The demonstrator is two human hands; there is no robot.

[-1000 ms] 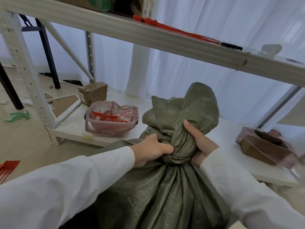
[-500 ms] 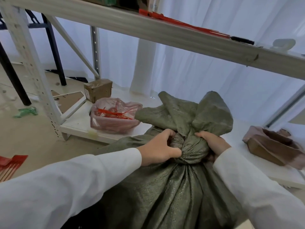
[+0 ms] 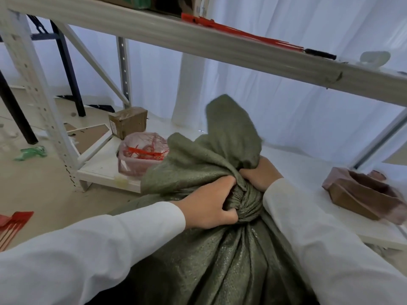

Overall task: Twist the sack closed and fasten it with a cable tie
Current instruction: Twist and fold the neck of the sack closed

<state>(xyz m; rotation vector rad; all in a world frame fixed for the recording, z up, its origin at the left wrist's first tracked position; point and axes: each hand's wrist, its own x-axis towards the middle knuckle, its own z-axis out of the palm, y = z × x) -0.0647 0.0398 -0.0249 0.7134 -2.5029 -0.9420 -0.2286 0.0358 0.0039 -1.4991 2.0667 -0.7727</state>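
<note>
Since the frame half a second back, we note the loose top of the olive sack [image 3: 220, 260] has swung from spread flaps to one tall flap standing above the twisted neck, and the right hand [image 3: 261, 176] has shifted higher on that neck. We find the left hand [image 3: 209, 204] gripping the neck from the near left, fingers curled tight and pressed together, thumb hooked under the twist. We see the right hand clamped on the far right of the neck; its fingertips are buried in the fabric, so we cannot tell their spread. Both white sleeves cover the wrists. The sack body runs off the bottom edge, its base cut off.

Left of the sack, on the low white shelf board [image 3: 99, 170], we record a pink basket [image 3: 141, 160] holding red cable ties [image 3: 143, 153], partly hidden by the sack's flap, and a small brown box [image 3: 128, 122] beyond it. Above the sack, more red ties [image 3: 237, 29] lie on the upper shelf beam [image 3: 198, 42]. Right of the sack sits a brown carton [image 3: 363, 194], blurred. Far left of the sack, a red object [image 3: 13, 223] is cut off by the edge.
</note>
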